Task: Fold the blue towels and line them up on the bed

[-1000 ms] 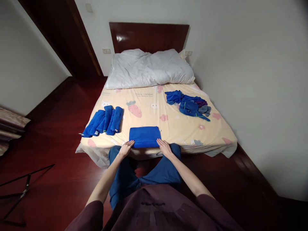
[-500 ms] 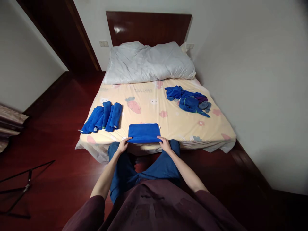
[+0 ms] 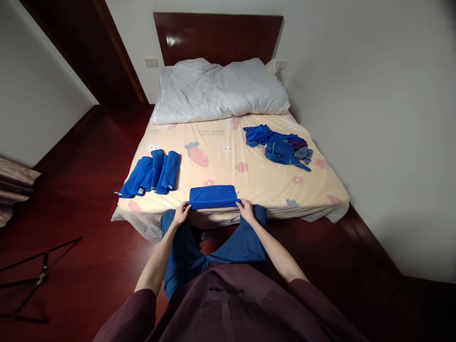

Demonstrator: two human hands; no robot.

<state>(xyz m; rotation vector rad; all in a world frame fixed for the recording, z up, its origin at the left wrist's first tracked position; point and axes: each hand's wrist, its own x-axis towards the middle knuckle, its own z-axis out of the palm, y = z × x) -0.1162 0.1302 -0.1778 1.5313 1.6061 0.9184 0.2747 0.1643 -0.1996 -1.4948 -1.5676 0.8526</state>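
Note:
A blue towel [image 3: 213,194], folded to a flat rectangle, lies at the near edge of the bed. Its near edge is turned over into a narrow strip that runs from one side to the other. My left hand [image 3: 181,213] pinches the left end of this strip, and my right hand [image 3: 246,210] pinches the right end. A small white tag shows at the towel's right side. To the left, several rolled blue towels [image 3: 151,173] lie side by side, some overlapping.
A loose heap of blue, purple and grey cloths [image 3: 281,148] lies on the right of the bed [image 3: 221,166]. A white quilt [image 3: 221,92] is bunched at the headboard [image 3: 219,38]. On the floor at left stands a black metal stand [image 3: 42,275].
Both hands have lifted the towel's near edge and turned it over away from me, making a narrow strip. The towel is now shorter from front to back.

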